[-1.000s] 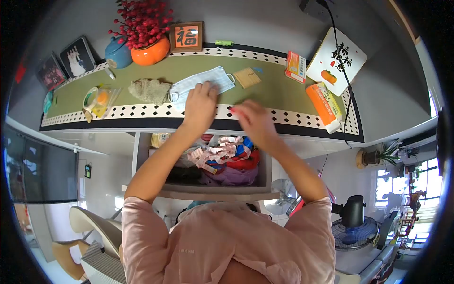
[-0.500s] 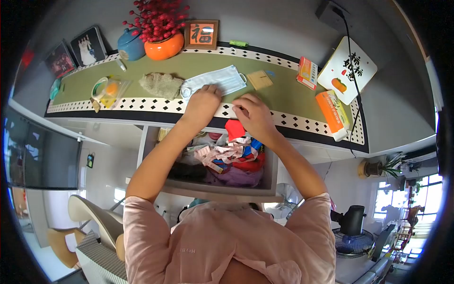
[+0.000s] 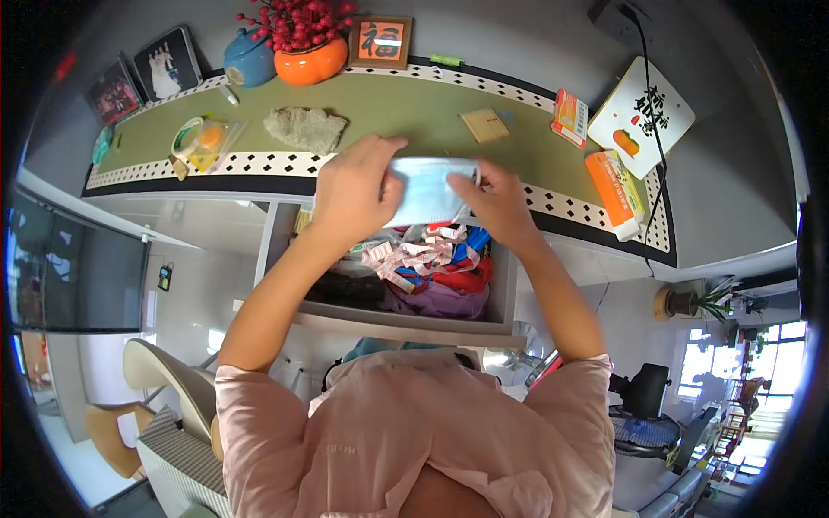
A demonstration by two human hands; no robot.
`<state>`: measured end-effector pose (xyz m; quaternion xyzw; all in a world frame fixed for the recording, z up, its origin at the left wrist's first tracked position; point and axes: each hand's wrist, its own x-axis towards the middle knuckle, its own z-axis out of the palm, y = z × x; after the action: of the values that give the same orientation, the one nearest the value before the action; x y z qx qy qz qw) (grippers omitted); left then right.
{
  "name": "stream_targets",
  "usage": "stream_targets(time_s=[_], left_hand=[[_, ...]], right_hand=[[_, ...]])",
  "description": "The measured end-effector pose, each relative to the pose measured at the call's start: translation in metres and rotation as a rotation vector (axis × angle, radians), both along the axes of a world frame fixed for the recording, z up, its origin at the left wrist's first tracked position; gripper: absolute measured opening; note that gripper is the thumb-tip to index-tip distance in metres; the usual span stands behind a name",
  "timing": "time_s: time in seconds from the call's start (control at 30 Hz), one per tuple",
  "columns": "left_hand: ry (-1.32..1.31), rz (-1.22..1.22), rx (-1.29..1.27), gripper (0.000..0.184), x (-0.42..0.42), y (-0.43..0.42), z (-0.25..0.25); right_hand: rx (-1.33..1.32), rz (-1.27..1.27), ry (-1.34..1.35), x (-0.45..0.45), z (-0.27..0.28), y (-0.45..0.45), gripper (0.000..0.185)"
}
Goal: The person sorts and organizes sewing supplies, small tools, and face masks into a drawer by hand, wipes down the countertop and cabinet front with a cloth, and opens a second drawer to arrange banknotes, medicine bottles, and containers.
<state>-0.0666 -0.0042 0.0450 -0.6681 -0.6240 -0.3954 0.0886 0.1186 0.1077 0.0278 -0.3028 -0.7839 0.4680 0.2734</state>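
Observation:
A light blue face mask (image 3: pixel 425 192) is held up between both hands, above the front edge of the green mat. My left hand (image 3: pixel 354 186) grips its left end, with the thumb on the near face. At the other end, my right hand (image 3: pixel 501 203) pinches the mask with its thumb across the front. Below the mask, an open drawer (image 3: pixel 406 321) holds pink-and-white strips (image 3: pixel 414 259), a red and blue item (image 3: pixel 462 268) and purple cloth (image 3: pixel 445 298). Part of the drawer's back is hidden by the mask and hands.
On the mat lie a grey-beige cloth (image 3: pixel 305 129), a tape roll (image 3: pixel 186 136), a tan square (image 3: pixel 485 126), and orange boxes (image 3: pixel 611 195) at right. A black cable (image 3: pixel 654 129) hangs on the right. An orange pot (image 3: pixel 311 62) and a framed sign (image 3: pixel 381 42) stand behind.
The mask lay flat on the mat under my left hand; now both hands hold it lifted, nearer to me. My right hand has moved right and taken its end.

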Motion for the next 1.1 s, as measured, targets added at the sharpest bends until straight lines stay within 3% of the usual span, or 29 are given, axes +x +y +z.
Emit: stream_targets(time_s=[0.07,0.1,0.23,0.33,0.4,0.47,0.5,0.6,0.67,0.77,0.8,0.9,1.0,1.07,1.1], left_hand=[[-0.108,-0.012,-0.131,0.033,-0.003,-0.011,-0.007],[-0.160,-0.015,-0.196,0.032,-0.003,-0.015,-0.010],[-0.137,-0.129,-0.312,0.034,-0.007,-0.029,-0.026],[-0.327,-0.250,-0.416,0.031,-0.016,-0.040,-0.030],[-0.597,-0.306,-0.638,0.013,-0.022,-0.043,-0.039],[-0.488,-0.357,-0.752,0.012,-0.025,-0.041,-0.053],[-0.452,-0.372,-0.758,0.013,-0.023,-0.040,-0.065],[-0.343,-0.425,-0.825,0.016,-0.014,-0.033,-0.097],[-0.265,-0.461,-0.933,0.020,-0.013,-0.026,-0.107],[-0.075,-0.406,-0.807,0.024,-0.002,-0.029,-0.111],[0.081,-0.394,-0.697,0.026,0.002,-0.029,-0.114],[0.229,-0.447,-0.287,0.017,0.025,-0.022,-0.084],[0.241,-0.401,-0.110,0.012,0.034,0.001,-0.055],[0.212,-0.345,0.033,0.008,0.035,0.029,-0.049],[0.145,-0.260,-0.014,0.009,0.038,0.042,-0.046]], right_hand=[[0.312,0.105,0.023,0.003,-0.018,-0.003,0.026],[0.636,0.097,0.027,0.002,-0.020,-0.006,0.024],[0.202,0.000,-0.181,0.007,-0.028,-0.025,0.023],[-0.040,0.070,-0.166,0.017,-0.035,-0.035,0.022],[-0.108,0.143,-0.240,0.024,-0.039,-0.041,0.020],[-0.155,0.221,-0.185,0.032,-0.056,-0.044,0.020],[-0.073,0.263,-0.399,0.038,-0.062,-0.038,0.027],[0.138,0.231,-0.715,0.045,-0.059,-0.040,0.035],[0.219,0.201,-0.691,0.051,-0.059,-0.042,0.037],[0.301,0.084,-0.680,0.054,-0.057,-0.044,0.033],[0.322,0.032,-0.680,0.053,-0.055,-0.045,0.030],[0.293,-0.083,-0.567,0.046,-0.027,-0.040,0.025],[0.321,-0.200,-0.205,0.038,-0.018,-0.011,0.020],[0.373,-0.295,-0.183,0.030,-0.014,0.022,0.021],[0.414,-0.333,-0.201,0.026,-0.021,0.046,0.025]])
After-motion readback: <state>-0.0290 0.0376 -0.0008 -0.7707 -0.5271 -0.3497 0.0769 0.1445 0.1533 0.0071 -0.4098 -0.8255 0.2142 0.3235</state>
